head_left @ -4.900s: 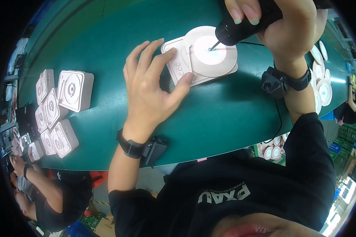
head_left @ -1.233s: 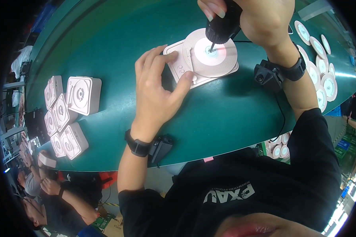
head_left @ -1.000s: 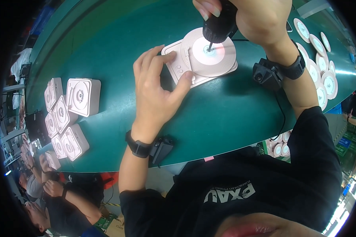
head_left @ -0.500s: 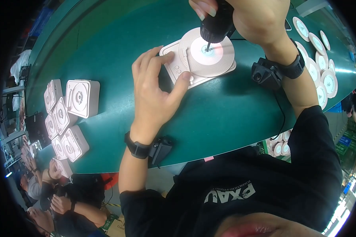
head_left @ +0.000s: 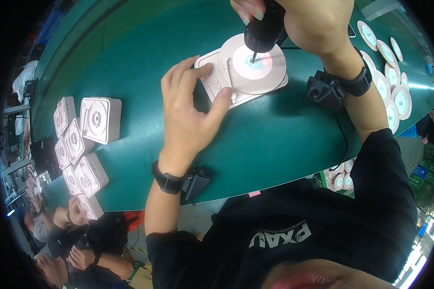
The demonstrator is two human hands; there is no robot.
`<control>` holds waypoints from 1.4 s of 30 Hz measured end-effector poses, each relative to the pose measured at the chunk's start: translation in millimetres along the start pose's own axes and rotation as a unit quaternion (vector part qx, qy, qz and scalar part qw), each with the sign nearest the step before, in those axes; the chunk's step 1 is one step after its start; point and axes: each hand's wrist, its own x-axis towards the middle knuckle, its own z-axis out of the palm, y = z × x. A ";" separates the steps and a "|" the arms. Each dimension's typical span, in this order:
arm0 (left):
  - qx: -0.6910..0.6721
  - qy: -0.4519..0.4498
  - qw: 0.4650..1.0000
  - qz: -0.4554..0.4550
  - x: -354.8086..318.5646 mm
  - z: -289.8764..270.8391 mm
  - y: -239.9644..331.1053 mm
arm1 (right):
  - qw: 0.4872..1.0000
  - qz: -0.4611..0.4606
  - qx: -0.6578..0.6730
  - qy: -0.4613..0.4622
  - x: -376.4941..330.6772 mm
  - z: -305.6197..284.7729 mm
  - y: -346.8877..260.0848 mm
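Note:
Flat on the green table lies a pale pink turntable-shaped unit (head_left: 212,82), with a ridged round disc (head_left: 234,72) on top and a small tonearm at its left side. My left hand (head_left: 190,101) grips the unit's left end, fingers along the far edge and thumb by the near knob. Above the disc my right hand (head_left: 299,21) is closed around a black power screwdriver (head_left: 264,29). The tool stands nearly upright, its bit down at the centre of the disc. Whether a screw sits under the tip I cannot make out. The upper part of the right hand is cut off.
Several pink box-shaped units (head_left: 101,120) without discs stand at the left. Loose discs (head_left: 401,101) lie spread at the right edge, and more discs (head_left: 340,180) sit in a container below the table. A co-worker's hand (head_left: 77,212) is at the lower left. A black cable (head_left: 345,139) hangs from my right wrist.
My hands, the screwdriver and the unit keep their places. At the lower left, the co-worker's hand and the pink box under it have shifted right and slightly nearer.

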 end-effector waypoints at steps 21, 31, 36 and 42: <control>0.022 0.000 1.000 0.021 -1.3 -3.3 -1.5 | 0.999 -0.036 0.021 0.003 -0.8 4.4 11.5; 0.047 0.023 0.996 0.069 0.0 -11.3 -7.0 | 1.000 0.020 0.022 0.010 0.9 6.6 3.5; 0.074 0.020 0.993 0.092 3.3 -11.0 -5.9 | 0.997 0.074 0.026 0.022 1.0 11.4 -1.8; 0.116 -0.009 0.986 0.115 -3.8 -9.7 11.9 | 0.983 0.135 0.016 0.120 -2.1 41.4 -20.5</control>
